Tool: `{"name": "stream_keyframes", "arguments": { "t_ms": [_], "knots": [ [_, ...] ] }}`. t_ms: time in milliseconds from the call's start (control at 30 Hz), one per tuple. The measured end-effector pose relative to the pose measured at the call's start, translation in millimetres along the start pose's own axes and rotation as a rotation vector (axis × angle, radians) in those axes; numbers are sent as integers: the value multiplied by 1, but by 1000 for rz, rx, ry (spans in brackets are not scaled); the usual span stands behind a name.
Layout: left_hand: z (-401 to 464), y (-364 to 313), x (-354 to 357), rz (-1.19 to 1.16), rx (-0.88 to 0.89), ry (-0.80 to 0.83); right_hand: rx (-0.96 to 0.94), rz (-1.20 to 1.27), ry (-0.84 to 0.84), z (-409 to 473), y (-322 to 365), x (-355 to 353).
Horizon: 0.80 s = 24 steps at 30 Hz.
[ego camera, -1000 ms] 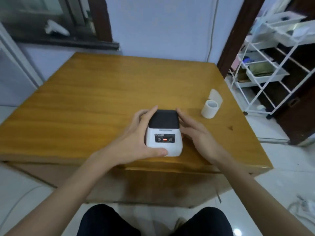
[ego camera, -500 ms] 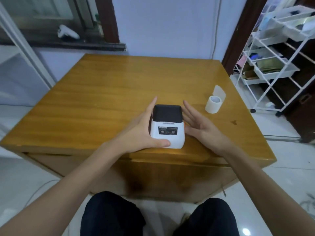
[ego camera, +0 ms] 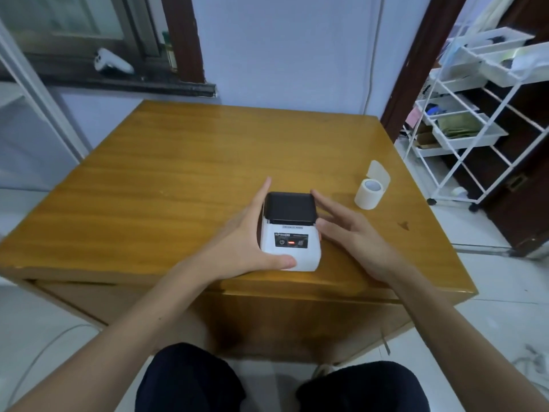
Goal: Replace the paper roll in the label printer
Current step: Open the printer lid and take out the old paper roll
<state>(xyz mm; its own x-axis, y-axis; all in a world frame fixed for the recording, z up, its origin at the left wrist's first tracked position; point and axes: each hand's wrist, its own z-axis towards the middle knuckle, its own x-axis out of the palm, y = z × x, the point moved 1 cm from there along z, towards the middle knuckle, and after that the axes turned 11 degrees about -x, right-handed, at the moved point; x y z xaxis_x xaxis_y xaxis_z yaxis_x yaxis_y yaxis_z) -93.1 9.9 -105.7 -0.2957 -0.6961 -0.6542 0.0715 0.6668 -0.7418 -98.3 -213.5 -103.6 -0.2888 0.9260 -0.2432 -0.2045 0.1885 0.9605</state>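
Note:
A small white label printer (ego camera: 292, 248) with a black lid, shut, stands near the front edge of the wooden table (ego camera: 178, 179). A red light glows on its front panel. My left hand (ego camera: 246, 236) grips the printer's left side, thumb across the lower front. My right hand (ego camera: 350, 233) sits just right of the printer with fingers spread and nothing in it; whether it touches the printer I cannot tell. A white paper roll (ego camera: 368, 193) stands upright on the table to the right, with a loose end curling up behind it.
A white wire shelf cart (ego camera: 463, 129) with trays stands right of the table. A dark door frame (ego camera: 416, 63) rises behind the far right corner. A window sill (ego camera: 113, 81) with a white object on it lies at the back left. My knees are under the table's front edge.
My right hand has come off the printer's right side and opened its fingers. The left hand keeps its hold. The red light on the panel, dark half a second ago, shows again.

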Motion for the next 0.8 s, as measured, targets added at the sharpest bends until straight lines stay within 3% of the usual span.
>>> {"name": "stream_keyframes", "arguments": {
  "t_ms": [300,467,600,667,733,800],
  "knots": [
    [-7,1,1,22,10,38,55,149,-182,17,3,-3],
    [-8,-2,1,42,17,56,236,20,-248,42,17,-4],
    [-8,-4,1,74,16,49,333,54,-262,52,19,-5],
    [-8,-3,1,74,9,42,255,-22,-378,47,17,-4],
    [-8,-3,1,78,7,39,49,-182,-537,36,19,-4],
    [-7,-3,1,91,7,32,-116,-207,-551,26,26,-2]
  ]
}}
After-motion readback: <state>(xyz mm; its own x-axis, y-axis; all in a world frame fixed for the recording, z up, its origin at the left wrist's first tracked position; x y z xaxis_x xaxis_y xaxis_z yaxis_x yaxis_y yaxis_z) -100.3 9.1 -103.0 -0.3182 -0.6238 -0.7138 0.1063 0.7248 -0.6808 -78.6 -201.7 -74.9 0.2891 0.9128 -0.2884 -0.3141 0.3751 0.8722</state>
